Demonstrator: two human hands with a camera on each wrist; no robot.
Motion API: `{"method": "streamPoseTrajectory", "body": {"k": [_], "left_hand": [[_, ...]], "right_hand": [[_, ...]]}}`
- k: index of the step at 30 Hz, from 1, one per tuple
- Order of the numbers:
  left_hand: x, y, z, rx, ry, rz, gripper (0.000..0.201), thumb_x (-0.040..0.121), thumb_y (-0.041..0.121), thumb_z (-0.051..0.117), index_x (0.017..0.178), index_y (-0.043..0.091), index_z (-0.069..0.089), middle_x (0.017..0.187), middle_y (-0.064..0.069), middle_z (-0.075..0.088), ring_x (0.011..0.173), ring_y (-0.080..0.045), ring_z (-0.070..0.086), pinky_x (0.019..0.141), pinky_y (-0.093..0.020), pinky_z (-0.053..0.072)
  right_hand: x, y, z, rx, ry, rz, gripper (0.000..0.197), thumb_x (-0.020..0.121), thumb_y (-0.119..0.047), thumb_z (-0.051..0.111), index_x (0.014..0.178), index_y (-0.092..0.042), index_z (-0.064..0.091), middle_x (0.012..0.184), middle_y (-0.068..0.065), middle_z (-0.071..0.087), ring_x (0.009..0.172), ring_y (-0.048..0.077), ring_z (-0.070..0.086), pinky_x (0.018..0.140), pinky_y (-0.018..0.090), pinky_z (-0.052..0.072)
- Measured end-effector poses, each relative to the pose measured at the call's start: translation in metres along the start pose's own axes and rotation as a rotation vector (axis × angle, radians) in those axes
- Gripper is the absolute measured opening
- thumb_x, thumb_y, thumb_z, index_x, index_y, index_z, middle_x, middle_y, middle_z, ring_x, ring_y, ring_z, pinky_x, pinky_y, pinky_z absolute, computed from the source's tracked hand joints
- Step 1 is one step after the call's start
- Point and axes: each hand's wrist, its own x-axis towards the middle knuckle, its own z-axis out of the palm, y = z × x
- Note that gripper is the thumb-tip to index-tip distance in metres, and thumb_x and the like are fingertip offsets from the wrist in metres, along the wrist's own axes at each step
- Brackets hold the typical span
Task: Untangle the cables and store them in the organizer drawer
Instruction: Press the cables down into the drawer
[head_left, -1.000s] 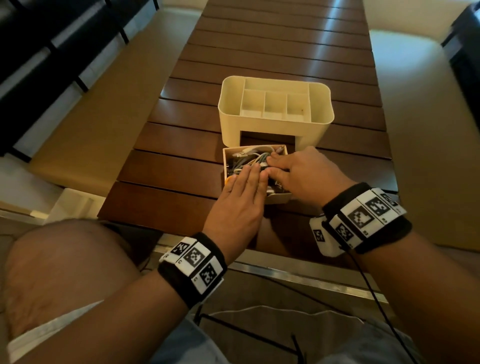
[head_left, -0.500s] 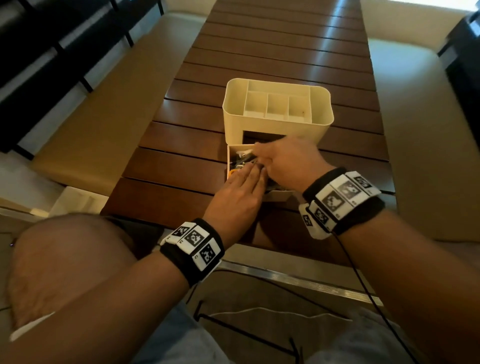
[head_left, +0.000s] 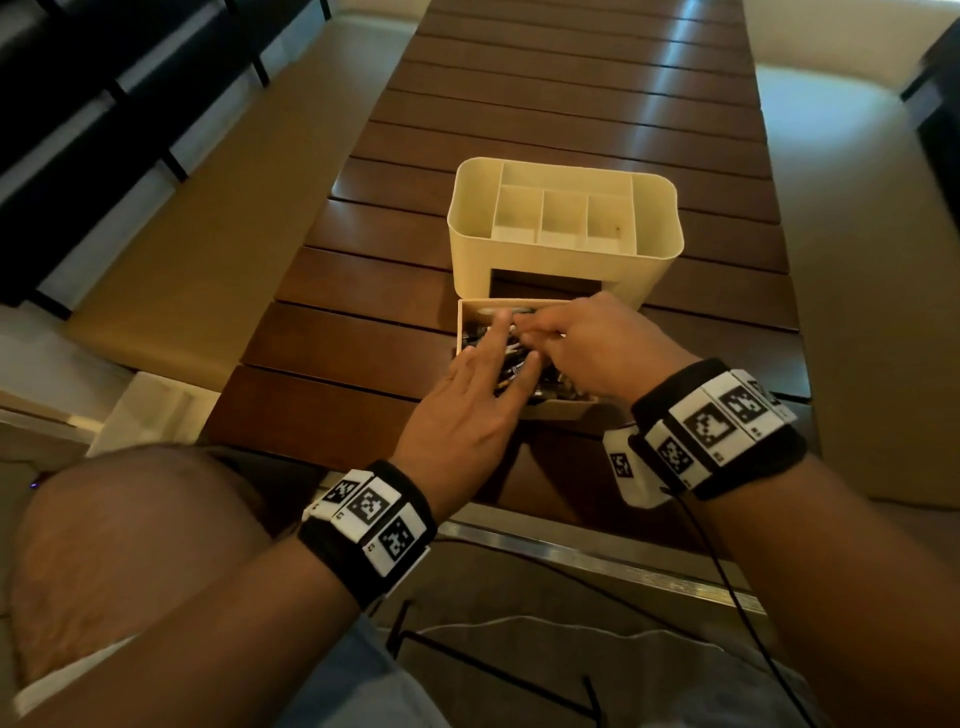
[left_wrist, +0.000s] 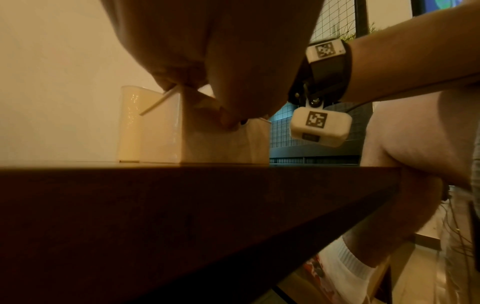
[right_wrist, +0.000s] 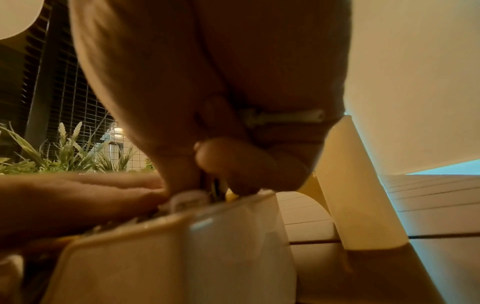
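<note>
The cream organizer (head_left: 563, 223) stands on the slatted wooden table (head_left: 363, 332). Its drawer (head_left: 558, 410) is pulled out toward me and holds a heap of dark and white cables (head_left: 511, 358). My left hand (head_left: 493, 364) lies flat on the heap, fingers straight and spread, the longest reaching the drawer's far end. My right hand (head_left: 540, 332) comes in from the right with curled fingers. In the right wrist view a white cable plug (right_wrist: 283, 118) sits inside those curled fingers above the drawer (right_wrist: 182, 246). A white cable (left_wrist: 158, 102) runs down from under the left hand.
The table's near edge (head_left: 597, 556) is close to my lap, and my bare knee (head_left: 130, 545) is at lower left. Padded benches (head_left: 208, 182) flank the table on both sides. A thin black wire (head_left: 727, 582) hangs from the right wrist band.
My right hand has shifted left and deeper into the drawer, curling its fingers on a cable. My left hand's fingers have spread and slid further along the heap.
</note>
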Motion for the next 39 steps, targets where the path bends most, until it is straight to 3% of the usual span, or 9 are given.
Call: {"method": "streamPoseTrajectory", "body": {"k": [8, 12, 15, 17, 19, 23, 28, 32, 39], "left_hand": [[0.009, -0.003, 0.001, 0.085, -0.107, 0.002, 0.052, 0.092, 0.02, 0.042, 0.143, 0.009, 0.045, 0.152, -0.027, 0.041, 0.14, -0.038, 0.041, 0.114, -0.043, 0.025], [0.013, 0.0, -0.001, 0.074, -0.146, -0.011, 0.051, 0.092, 0.023, 0.041, 0.141, 0.009, 0.044, 0.147, -0.026, 0.045, 0.137, -0.04, 0.044, 0.114, -0.046, 0.033], [0.016, 0.001, 0.001, 0.065, -0.141, -0.016, 0.049, 0.092, 0.022, 0.05, 0.139, 0.009, 0.047, 0.145, -0.026, 0.047, 0.136, -0.04, 0.044, 0.113, -0.047, 0.035], [0.02, 0.0, 0.001, 0.054, -0.136, -0.01, 0.048, 0.093, 0.024, 0.045, 0.139, 0.009, 0.047, 0.146, -0.026, 0.046, 0.137, -0.041, 0.043, 0.114, -0.046, 0.031], [0.024, -0.001, 0.001, 0.037, -0.142, -0.001, 0.049, 0.094, 0.026, 0.038, 0.139, 0.009, 0.045, 0.146, -0.026, 0.046, 0.137, -0.041, 0.042, 0.114, -0.044, 0.024], [0.033, 0.002, 0.004, 0.021, -0.153, 0.011, 0.05, 0.094, 0.027, 0.035, 0.139, 0.009, 0.045, 0.147, -0.027, 0.045, 0.138, -0.041, 0.042, 0.113, -0.042, 0.019], [0.036, 0.002, 0.005, -0.006, -0.166, 0.013, 0.052, 0.094, 0.026, 0.03, 0.141, 0.007, 0.045, 0.148, -0.027, 0.043, 0.139, -0.042, 0.04, 0.114, -0.042, 0.017], [0.036, 0.003, 0.003, -0.017, -0.166, 0.008, 0.052, 0.095, 0.024, 0.029, 0.14, 0.006, 0.046, 0.147, -0.027, 0.044, 0.138, -0.042, 0.04, 0.114, -0.042, 0.018], [0.035, 0.008, -0.005, -0.082, -0.204, -0.034, 0.053, 0.096, 0.023, 0.026, 0.145, 0.008, 0.039, 0.155, -0.025, 0.033, 0.146, -0.04, 0.028, 0.119, -0.042, 0.012]], "right_hand": [[0.004, 0.002, 0.001, -0.027, 0.03, 0.02, 0.024, 0.096, -0.05, 0.051, 0.114, -0.044, 0.067, 0.118, -0.01, 0.068, 0.109, 0.017, 0.061, 0.096, 0.045, 0.052], [-0.009, 0.007, -0.005, 0.13, 0.14, -0.029, 0.023, 0.096, -0.04, 0.06, 0.115, -0.037, 0.071, 0.114, -0.009, 0.07, 0.107, 0.009, 0.061, 0.097, 0.034, 0.05], [-0.02, 0.019, -0.026, 0.288, 0.39, -0.054, 0.018, 0.093, -0.034, 0.065, 0.107, -0.028, 0.076, 0.104, -0.01, 0.073, 0.097, 0.005, 0.065, 0.091, 0.037, 0.054], [-0.023, 0.031, -0.042, 0.266, 0.612, -0.059, 0.019, 0.09, -0.032, 0.069, 0.104, -0.022, 0.077, 0.101, -0.006, 0.074, 0.095, 0.007, 0.067, 0.088, 0.039, 0.057], [-0.024, 0.041, -0.051, 0.168, 0.692, -0.055, 0.024, 0.087, -0.035, 0.072, 0.107, -0.022, 0.076, 0.106, -0.004, 0.074, 0.098, 0.01, 0.067, 0.088, 0.04, 0.057], [-0.012, 0.05, -0.049, 0.054, 0.607, -0.045, 0.031, 0.088, -0.033, 0.071, 0.118, -0.024, 0.072, 0.12, -0.005, 0.07, 0.109, 0.016, 0.063, 0.095, 0.042, 0.053], [-0.006, 0.042, -0.051, -0.078, 0.59, -0.122, 0.024, 0.093, -0.032, 0.065, 0.114, -0.024, 0.072, 0.117, -0.007, 0.068, 0.106, 0.019, 0.063, 0.091, 0.047, 0.052], [-0.002, 0.036, -0.042, -0.16, 0.478, -0.144, 0.031, 0.095, -0.029, 0.06, 0.126, -0.025, 0.066, 0.125, -0.007, 0.065, 0.113, 0.021, 0.06, 0.096, 0.047, 0.049], [-0.013, 0.039, -0.046, -0.084, 0.34, 0.01, 0.03, 0.102, -0.017, 0.049, 0.126, -0.02, 0.066, 0.125, -0.002, 0.065, 0.116, 0.023, 0.057, 0.101, 0.04, 0.045]]}}
